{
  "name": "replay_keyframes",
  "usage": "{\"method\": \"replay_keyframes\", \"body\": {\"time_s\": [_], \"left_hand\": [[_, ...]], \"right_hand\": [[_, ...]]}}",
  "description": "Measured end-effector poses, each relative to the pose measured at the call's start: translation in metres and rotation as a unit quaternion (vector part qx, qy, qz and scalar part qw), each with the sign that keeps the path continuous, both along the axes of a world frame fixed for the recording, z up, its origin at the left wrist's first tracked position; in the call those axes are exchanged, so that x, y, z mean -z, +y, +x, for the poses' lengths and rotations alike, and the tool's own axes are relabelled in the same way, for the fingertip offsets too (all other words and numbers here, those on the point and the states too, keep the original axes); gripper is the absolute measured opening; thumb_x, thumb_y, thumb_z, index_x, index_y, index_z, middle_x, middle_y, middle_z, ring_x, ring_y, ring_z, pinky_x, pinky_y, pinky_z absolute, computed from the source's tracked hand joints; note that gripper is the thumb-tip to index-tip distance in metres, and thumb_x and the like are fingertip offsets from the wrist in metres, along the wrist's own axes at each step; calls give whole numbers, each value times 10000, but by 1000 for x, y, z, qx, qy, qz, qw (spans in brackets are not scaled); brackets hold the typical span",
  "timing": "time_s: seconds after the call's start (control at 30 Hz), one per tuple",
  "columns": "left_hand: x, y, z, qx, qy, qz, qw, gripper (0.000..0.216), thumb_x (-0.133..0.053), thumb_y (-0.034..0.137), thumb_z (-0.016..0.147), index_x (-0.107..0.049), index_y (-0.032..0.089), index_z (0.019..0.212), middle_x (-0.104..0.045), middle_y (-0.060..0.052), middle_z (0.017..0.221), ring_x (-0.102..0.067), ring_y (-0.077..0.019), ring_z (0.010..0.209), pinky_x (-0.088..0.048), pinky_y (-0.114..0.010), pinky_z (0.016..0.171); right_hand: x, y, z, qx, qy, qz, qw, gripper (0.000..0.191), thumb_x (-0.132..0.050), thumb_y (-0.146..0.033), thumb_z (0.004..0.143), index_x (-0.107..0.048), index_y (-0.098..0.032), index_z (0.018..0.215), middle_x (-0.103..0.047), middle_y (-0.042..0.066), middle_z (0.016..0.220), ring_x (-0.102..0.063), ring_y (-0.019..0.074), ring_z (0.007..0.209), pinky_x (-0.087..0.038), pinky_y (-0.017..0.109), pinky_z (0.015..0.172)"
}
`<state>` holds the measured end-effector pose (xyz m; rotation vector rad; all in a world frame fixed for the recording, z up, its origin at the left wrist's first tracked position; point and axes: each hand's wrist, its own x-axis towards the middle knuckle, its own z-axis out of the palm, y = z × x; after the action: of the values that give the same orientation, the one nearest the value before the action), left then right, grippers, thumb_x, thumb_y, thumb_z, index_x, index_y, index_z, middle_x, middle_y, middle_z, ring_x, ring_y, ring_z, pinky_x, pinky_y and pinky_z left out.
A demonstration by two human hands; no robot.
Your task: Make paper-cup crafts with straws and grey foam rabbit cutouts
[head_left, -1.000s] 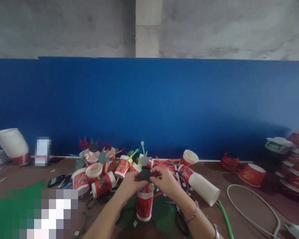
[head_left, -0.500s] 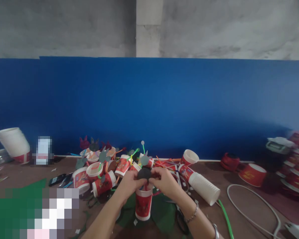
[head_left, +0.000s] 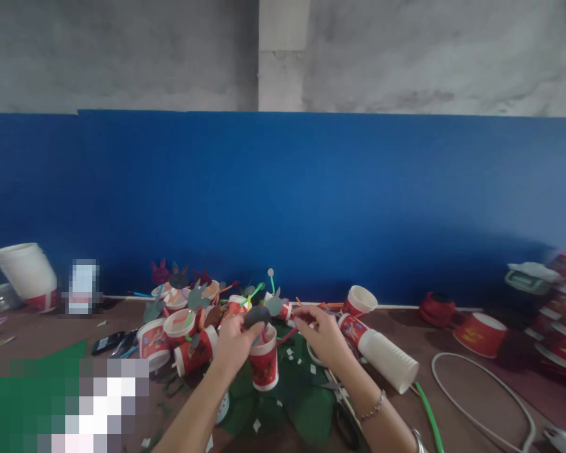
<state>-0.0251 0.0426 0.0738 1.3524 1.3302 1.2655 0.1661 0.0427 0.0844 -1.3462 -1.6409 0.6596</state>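
Observation:
My left hand (head_left: 234, 340) is closed on a dark round disc (head_left: 257, 316), pinched at its edge between thumb and fingers. Directly under the disc is a red-and-white paper cup (head_left: 264, 368), slightly tilted, its open rim facing up. A thin pink-red strip (head_left: 287, 337) sticks out from the cup's right side. Its far end meets the fingertips of my right hand (head_left: 318, 330), which appear pinched on it. Green sheet material (head_left: 306, 409) and scattered small white paper bits (head_left: 256, 426) lie beneath and around the cup.
Decorated paper cups (head_left: 195, 350) and coloured strips crowd the left and back. Right of my hands lie a stack of white cups (head_left: 389, 358), black-handled scissors (head_left: 345, 425), a green strip (head_left: 428, 415) and a looped white cable (head_left: 481, 380). A blue panel (head_left: 283, 201) stands behind.
The cup and the disc have shifted left and away from me, in my left hand. My right hand has let go of the disc and moved right, to the pink-red strip.

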Motion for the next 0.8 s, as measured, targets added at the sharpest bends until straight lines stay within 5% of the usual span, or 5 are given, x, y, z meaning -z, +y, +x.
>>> {"method": "replay_keyframes", "body": {"time_s": [0.17, 0.33, 0.47, 0.6, 0.8], "left_hand": [[-6, -1, -3, -4, -66, -30, 997, 264, -678, 349, 635, -663, 121, 768, -681, -28, 611, -618, -187, 584, -449, -258, 548], [0, 2, -6, 30, -30, -36, 998, 262, -659, 306, 646, -622, 140, 846, -675, -16, 618, -639, -195, 624, -455, -257, 563], [10, 7, -11, 38, 84, -35, 995, 176, -583, 334, 705, -572, 160, 681, -566, 27, 499, -560, -154, 500, -366, -233, 477], [14, 12, -16, 34, 182, -17, 983, 232, -533, 336, 734, -533, 182, 561, -514, 39, 472, -537, -153, 511, -348, -242, 506], [8, 9, -24, 17, 265, -4, 964, 180, -535, 317, 735, -593, 185, 627, -615, -2, 621, -595, -198, 652, -356, -262, 573]], "right_hand": [[12, 3, 0, 3, 18, -52, 998, 382, -582, -262, 703, -575, -137, 1065, -631, 5, 697, -572, 148, 623, -437, 255, 608], [15, 3, -1, -60, -45, -103, 992, 116, -515, -184, 708, -622, -142, 697, -611, 1, 580, -522, 117, 526, -367, 209, 507], [11, -1, -1, -67, -137, -116, 981, 178, -494, -187, 718, -627, -151, 605, -609, 5, 527, -506, 110, 484, -325, 203, 473], [12, -1, 4, -40, -256, -125, 958, 198, -487, -191, 724, -679, -173, 677, -678, 34, 632, -592, 152, 599, -344, 220, 530], [12, 3, 24, 30, -406, -149, 901, 210, -484, -185, 739, -681, -194, 809, -711, 77, 884, -649, 229, 846, -405, 267, 650]]}}
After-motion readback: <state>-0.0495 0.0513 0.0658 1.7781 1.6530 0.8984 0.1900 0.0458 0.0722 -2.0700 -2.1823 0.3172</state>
